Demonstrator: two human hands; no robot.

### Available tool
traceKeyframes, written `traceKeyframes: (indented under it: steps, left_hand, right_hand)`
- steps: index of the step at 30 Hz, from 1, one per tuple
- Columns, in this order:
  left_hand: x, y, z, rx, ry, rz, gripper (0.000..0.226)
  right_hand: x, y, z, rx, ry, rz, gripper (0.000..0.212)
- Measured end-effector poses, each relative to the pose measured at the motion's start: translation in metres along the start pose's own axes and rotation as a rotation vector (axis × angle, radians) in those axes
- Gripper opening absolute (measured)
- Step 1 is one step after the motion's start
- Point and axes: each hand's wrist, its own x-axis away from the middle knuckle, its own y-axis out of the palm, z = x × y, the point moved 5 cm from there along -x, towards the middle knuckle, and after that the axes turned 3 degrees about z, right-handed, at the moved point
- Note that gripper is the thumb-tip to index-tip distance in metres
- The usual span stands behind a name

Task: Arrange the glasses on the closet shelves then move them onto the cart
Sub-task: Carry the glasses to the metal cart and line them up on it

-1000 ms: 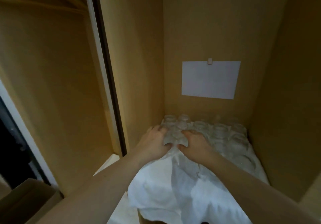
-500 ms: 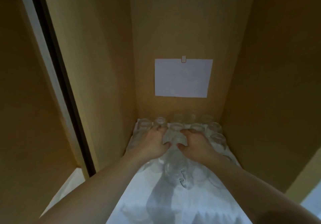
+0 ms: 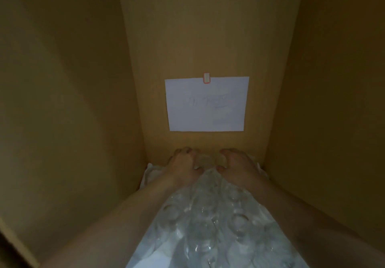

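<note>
Both hands reach deep into the closet, to the back row of glasses (image 3: pixel 205 222) that stand crowded on a white sheet (image 3: pixel 150 253) covering the shelf. The left hand (image 3: pixel 184 166) and the right hand (image 3: pixel 237 166) lie side by side just short of the back wall (image 3: pixel 208 38), fingers curled down over the rearmost glasses; dim light and clear glass make it impossible to say whether each truly grips a glass or only rests on the rims. A paper note (image 3: pixel 206 105) hangs on the wall above them. The step looks like tidying the back row, with the move to the cart not begun; no cart is in view. To do it well, each hand should close round one glass at its body rather than hook the rim, and lift straight up before shifting it, since the neighbours stand touching and would clink or topple if dragged. The forearms pass low over the front rows, so they should stay raised. The sheet may bunch and tip glasses if pushed.
</note>
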Motion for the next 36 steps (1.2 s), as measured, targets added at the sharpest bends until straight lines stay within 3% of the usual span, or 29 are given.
traceKeyframes:
  steps: [13,19,26,31,36]
  left_hand:
    - [-0.109,0.073,-0.012,0.017,-0.071,-0.163,0.067]
    - [-0.130,0.093,-0.019,0.036,-0.118,-0.220,0.057]
    - [-0.141,0.110,-0.016,-0.023,-0.124,-0.326,0.050]
    - [-0.144,0.118,-0.013,-0.046,-0.164,-0.366,0.065]
    - [-0.146,0.113,-0.011,0.036,-0.228,-0.319,0.047]
  right_hand:
    - [-0.109,0.040,0.040,0.138,0.043,-0.172,0.074]
    - [-0.128,0.058,0.053,0.140,0.019,-0.248,0.049]
    - [-0.139,0.070,0.064,0.181,-0.059,-0.300,0.055]
    - [-0.140,0.070,0.068,0.160,-0.069,-0.288,0.058]
    - [-0.139,0.066,0.066,0.117,-0.038,-0.285,0.066]
